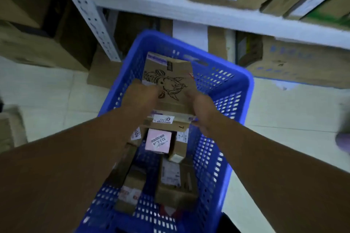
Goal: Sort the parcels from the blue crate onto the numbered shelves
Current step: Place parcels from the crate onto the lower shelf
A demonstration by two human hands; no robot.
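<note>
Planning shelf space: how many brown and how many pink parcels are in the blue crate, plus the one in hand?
Brown boxes: at least 5, counting the held box; more may be hidden
Pink parcel: 1
Total: at least 6

Head-worn camera looks steeply down, close over the blue crate (223, 89).
</note>
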